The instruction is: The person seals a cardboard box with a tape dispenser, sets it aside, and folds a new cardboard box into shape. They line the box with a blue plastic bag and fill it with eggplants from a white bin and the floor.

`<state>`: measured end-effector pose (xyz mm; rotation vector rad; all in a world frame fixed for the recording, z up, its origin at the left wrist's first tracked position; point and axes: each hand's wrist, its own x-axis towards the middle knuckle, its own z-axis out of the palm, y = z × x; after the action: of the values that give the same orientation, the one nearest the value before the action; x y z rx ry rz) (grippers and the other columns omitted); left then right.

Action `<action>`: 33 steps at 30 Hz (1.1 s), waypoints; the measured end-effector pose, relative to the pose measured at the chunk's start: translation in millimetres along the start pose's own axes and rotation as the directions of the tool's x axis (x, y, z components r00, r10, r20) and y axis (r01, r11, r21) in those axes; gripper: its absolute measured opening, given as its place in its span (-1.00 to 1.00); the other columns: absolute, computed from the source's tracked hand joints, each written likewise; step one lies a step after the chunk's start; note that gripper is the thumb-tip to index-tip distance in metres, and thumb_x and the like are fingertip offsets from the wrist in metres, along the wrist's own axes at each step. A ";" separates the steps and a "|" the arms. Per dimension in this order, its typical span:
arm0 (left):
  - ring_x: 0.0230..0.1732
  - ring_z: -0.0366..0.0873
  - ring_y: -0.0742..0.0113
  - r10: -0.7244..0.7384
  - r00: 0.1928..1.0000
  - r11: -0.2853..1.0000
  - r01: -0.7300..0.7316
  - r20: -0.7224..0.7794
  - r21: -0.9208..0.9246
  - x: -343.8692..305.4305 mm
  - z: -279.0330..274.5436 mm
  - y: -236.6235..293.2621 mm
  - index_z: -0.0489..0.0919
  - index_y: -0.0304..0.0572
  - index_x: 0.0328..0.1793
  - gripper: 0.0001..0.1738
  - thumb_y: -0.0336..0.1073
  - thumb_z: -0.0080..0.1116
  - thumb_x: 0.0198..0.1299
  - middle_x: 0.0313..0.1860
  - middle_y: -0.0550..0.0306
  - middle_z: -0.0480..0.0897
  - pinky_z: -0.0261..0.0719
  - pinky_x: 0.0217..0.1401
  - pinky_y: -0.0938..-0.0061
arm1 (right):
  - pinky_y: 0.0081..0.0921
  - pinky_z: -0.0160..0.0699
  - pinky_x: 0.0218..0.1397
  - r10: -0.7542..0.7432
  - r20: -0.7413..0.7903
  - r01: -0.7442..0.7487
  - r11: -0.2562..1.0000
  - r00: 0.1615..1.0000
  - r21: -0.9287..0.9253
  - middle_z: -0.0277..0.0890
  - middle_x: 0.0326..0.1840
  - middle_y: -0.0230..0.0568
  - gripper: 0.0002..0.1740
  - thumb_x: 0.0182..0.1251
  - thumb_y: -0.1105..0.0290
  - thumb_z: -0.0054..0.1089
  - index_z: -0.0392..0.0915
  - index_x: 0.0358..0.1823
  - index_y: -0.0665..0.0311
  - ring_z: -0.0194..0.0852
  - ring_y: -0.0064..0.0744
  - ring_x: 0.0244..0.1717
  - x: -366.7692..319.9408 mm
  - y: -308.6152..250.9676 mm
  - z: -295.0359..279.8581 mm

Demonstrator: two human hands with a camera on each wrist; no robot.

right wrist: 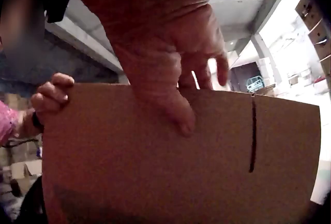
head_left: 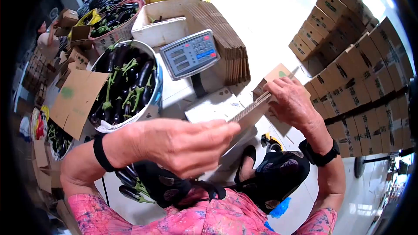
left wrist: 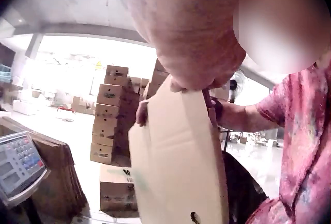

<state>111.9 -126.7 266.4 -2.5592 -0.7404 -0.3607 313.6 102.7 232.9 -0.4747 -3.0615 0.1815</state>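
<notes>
A flat, folded cardboard box [right wrist: 139,167] is held on edge between both hands, above the floor in front of the lap. My left hand [head_left: 187,143] grips its near end, fingers curled over the top edge. At the far end my right hand [head_left: 291,102] pinches the same edge; its thumb [right wrist: 181,113] lies against the near face in the right wrist view. A dark slot cuts down from the edge beside that hand. Just beyond the cardboard stand the weighing scale's platform [head_left: 213,109] and its keypad display [head_left: 190,55].
A white tub of eggplants [head_left: 126,82] stands at the left, with a cardboard flap [head_left: 76,98] leaning by it. Folded cartons [head_left: 222,39] are stacked behind the scale. Printed boxes [head_left: 352,82] form a wall at the right. Loose eggplants [head_left: 130,187] lie near the legs.
</notes>
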 end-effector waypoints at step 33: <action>0.63 0.00 -0.11 -0.939 -0.022 -0.271 0.658 0.342 -0.702 -19.0 203.4 -96.9 -0.03 -0.55 0.58 0.44 0.47 0.34 -0.11 0.56 -0.45 0.10 -0.02 0.64 0.21 | -0.03 0.49 0.01 0.151 0.073 -0.165 0.786 0.986 0.596 0.53 -0.18 0.30 -0.42 0.42 -0.08 0.07 0.43 -0.12 0.44 0.53 0.28 -0.11 -3.7 -33.4 79.9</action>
<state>67.1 37.2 117.1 -1.6022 -2.7252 -1.9396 302.7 61.2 157.6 -0.6703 -2.7415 1.1275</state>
